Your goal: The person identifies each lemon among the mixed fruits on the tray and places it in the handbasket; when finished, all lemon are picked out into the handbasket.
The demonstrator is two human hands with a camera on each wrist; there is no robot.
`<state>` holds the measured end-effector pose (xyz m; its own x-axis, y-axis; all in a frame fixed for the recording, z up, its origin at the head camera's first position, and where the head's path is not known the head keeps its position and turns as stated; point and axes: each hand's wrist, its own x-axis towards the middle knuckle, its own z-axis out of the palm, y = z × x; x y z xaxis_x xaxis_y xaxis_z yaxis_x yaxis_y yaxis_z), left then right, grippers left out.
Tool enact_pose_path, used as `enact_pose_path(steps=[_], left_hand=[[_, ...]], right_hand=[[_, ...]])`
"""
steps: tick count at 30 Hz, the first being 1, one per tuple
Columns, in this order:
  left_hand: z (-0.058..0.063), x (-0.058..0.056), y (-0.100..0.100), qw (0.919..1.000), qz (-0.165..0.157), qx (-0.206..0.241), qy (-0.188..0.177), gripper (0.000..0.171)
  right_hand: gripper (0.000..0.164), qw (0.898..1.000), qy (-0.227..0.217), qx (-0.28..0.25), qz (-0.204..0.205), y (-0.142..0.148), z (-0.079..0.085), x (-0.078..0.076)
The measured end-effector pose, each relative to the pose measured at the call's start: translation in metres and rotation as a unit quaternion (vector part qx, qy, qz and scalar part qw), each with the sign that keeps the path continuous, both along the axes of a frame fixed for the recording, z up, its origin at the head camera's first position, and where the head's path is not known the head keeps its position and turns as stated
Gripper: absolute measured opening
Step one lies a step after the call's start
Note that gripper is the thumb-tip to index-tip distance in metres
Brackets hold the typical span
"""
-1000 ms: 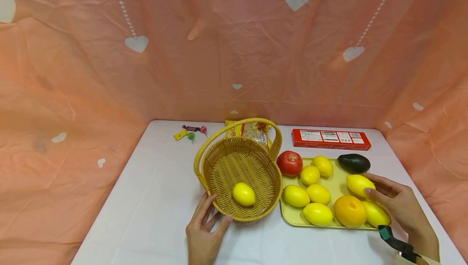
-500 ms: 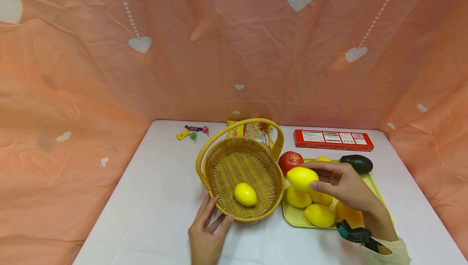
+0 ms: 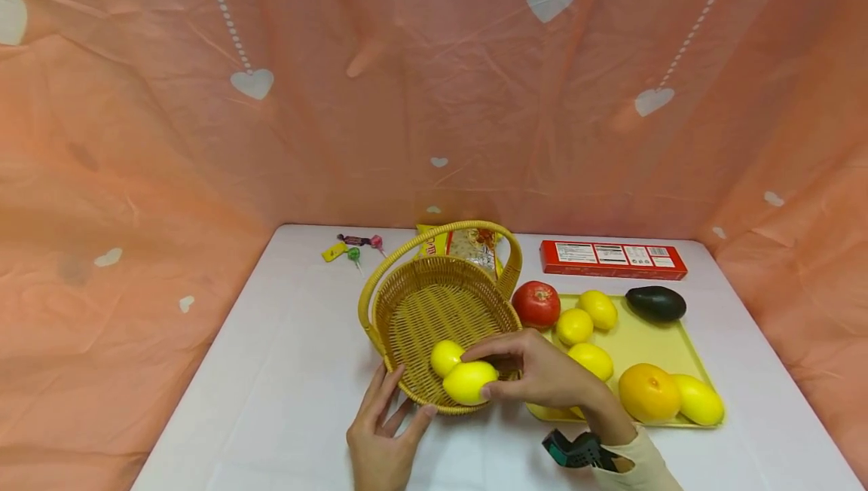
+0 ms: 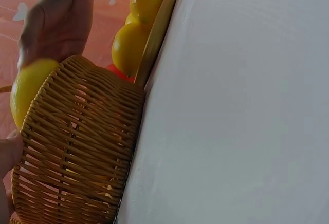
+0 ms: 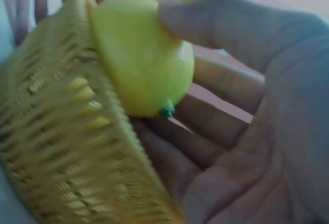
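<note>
In the head view, your right hand (image 3: 532, 367) pinches a glossy yellow oval lemon (image 3: 470, 382) between thumb and fingers, over the near part of a round tan woven basket (image 3: 423, 303) with an arched handle. A second yellow lemon (image 3: 445, 356) lies inside, partly hidden behind the held one. Your left hand (image 3: 388, 434) has its fingers and thumb spread, touching the basket's near-left rim. A dark strap (image 3: 576, 449) and a pale sleeve (image 3: 640, 461) show at your right wrist. To the basket's right, a pale yellow rectangular tray (image 3: 667, 348) bears more lemons (image 3: 575, 326) and a round orange fruit (image 3: 649, 393); a round red fruit (image 3: 536, 304) sits at its far left corner, a dark green avocado (image 3: 655, 303) at its far right. Behind are a long red box (image 3: 613, 259), a yellow snack bag (image 3: 473, 246) and small wrapped sweets (image 3: 354, 240) on the white tabletop (image 3: 271, 370). Pinkish-orange cloth (image 3: 475, 122) with white hearts surrounds the table. In the left wrist view, the held lemon shows at the basket's rim, your left thumb (image 4: 9, 152) just below it. In the right wrist view, your right thumb (image 5: 216, 21) presses the lemon, whose tip bears a green stub (image 5: 167, 111); whether it touches the rim, you cannot tell.
</note>
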<state>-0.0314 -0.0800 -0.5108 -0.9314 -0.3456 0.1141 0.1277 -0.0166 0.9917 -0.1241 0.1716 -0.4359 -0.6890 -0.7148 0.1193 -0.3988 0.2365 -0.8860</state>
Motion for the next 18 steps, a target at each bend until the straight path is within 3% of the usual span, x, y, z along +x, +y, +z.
enact_pose_path(steps=[9, 14, 18], left_hand=[[0.001, 0.002, 0.003, 0.9999, 0.005, -0.012, -0.002, 0.069], [0.001, 0.001, 0.003, 0.9997, 0.015, -0.018, 0.005, 0.069], [0.001, 0.000, 0.003, 0.9998, 0.018, -0.012, 0.003, 0.069]], right_hand=[[0.044, 0.993, 0.095, 0.065, -0.032, -0.024, -0.005, 0.006], [0.042, 0.992, 0.096, 0.071, -0.036, -0.026, -0.001, 0.008], [0.040, 0.996, 0.074, 0.028, -0.038, -0.013, 0.001, 0.003]])
